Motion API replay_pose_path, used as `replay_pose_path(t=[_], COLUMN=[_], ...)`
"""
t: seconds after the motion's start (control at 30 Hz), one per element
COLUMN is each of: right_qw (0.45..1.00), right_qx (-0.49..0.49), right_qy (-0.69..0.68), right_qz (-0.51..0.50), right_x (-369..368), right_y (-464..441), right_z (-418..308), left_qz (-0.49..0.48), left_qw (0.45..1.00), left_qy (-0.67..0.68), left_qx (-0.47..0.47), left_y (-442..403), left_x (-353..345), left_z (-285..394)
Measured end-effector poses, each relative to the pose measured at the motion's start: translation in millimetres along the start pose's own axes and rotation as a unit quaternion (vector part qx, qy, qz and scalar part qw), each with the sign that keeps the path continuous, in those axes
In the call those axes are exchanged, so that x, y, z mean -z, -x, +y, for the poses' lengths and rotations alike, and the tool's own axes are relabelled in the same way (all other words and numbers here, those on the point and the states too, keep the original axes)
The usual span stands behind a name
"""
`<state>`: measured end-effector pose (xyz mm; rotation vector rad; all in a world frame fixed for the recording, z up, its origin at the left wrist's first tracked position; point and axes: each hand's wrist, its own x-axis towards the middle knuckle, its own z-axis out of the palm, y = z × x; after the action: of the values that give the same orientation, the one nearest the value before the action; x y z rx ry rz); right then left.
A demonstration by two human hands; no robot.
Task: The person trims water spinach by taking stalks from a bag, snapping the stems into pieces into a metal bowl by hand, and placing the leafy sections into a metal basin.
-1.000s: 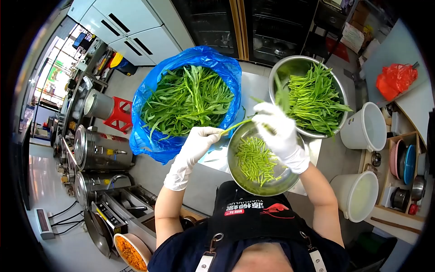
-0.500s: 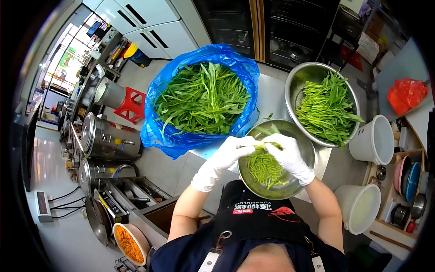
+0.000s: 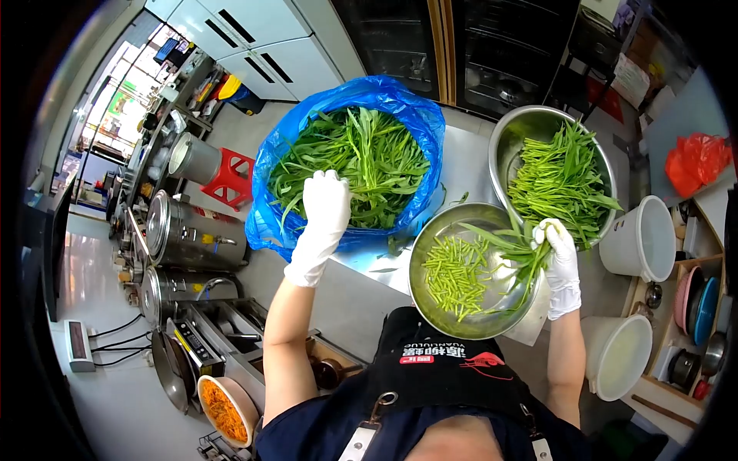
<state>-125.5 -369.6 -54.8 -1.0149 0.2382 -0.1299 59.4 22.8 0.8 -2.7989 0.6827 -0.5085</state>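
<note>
My left hand [image 3: 327, 207], in a white glove, is over the near part of the leafy greens [image 3: 369, 154] in the blue plastic bag [image 3: 269, 234]; its fingers are curled, and whether they pinch a stem is hidden. My right hand [image 3: 555, 257], gloved too, is closed on a bunch of leafy stems [image 3: 519, 250] whose leaves hang over the right side of a metal bowl [image 3: 507, 326]. Short cut green stems [image 3: 453, 276] lie in that bowl. Behind it, a larger metal bowl [image 3: 501, 165] holds long stems with leaves [image 3: 561, 180].
White buckets [image 3: 619, 357] stand at the right, below a red plastic bag [image 3: 696, 163]. Large steel pots [image 3: 188, 230] and a red stool [image 3: 231, 178] are at the left. A bowl of orange shreds [image 3: 223, 411] sits at the lower left.
My hands have moved apart from over the cut stems. My left hand went up and left to the blue bag; my right hand moved right with a leafy bunch.
</note>
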Motion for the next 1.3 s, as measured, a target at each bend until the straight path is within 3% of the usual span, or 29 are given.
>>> replay_pose_path(t=[0.17, 0.27, 0.4, 0.47, 0.53, 0.57, 0.67, 0.87, 0.93, 1.0, 1.1, 1.3], right_qw=[0.994, 0.993, 0.995, 0.998, 0.991, 0.987, 0.943, 0.845, 0.779, 0.732, 0.654, 0.598], right_qx=[-0.004, -0.043, -0.047, -0.044, -0.03, -0.006, 0.051, 0.288, 0.4, 0.444, 0.48, 0.505], right_qy=[-0.107, -0.112, -0.083, 0.034, 0.131, 0.161, 0.324, 0.436, 0.465, 0.494, 0.565, 0.605], right_qz=[-0.01, -0.015, -0.034, -0.014, -0.013, -0.025, -0.054, -0.114, -0.132, -0.152, -0.153, -0.147], right_x=[-23.3, -22.2, -33.0, -51.1, -81.2, -89.7, -124.3, -162.0, -167.1, -169.1, -172.3, -163.8], right_y=[0.4, 0.1, -1.9, -4.8, -3.7, -4.4, 0.3, -1.3, -6.6, -9.5, -16.0, -21.2], right_z=[16.1, 9.9, 2.7, -4.6, -14.9, -13.0, -20.4, -5.6, 3.2, 10.8, 21.7, 27.8], left_qz=[-0.036, 0.063, 0.059, 0.004, -0.065, -0.114, -0.147, -0.219, -0.242, -0.256, -0.261, -0.249], left_qw=[0.997, 0.99, 0.962, 0.938, 0.873, 0.809, 0.708, 0.617, 0.54, 0.455, 0.425, 0.342], left_qy=[-0.048, 0.124, 0.252, 0.328, 0.458, 0.537, 0.655, 0.729, 0.777, 0.826, 0.849, 0.889], left_qx=[-0.042, 0.003, 0.081, 0.109, 0.155, 0.21, 0.22, 0.2, 0.216, 0.213, 0.174, 0.175], left_y=[-2.6, 0.8, 8.8, 12.9, 15.5, 15.8, 18.9, 22.0, 24.5, 27.8, 29.8, 30.9], left_x=[-27.5, -3.9, 28.8, 44.6, 50.1, 55.1, 50.2, 57.1, 44.3, 35.0, 25.7, 31.7], left_z=[-12.1, -12.4, -6.2, 2.0, 8.2, 13.4, 23.2, 46.2, 54.8, 61.7, 69.4, 84.7])
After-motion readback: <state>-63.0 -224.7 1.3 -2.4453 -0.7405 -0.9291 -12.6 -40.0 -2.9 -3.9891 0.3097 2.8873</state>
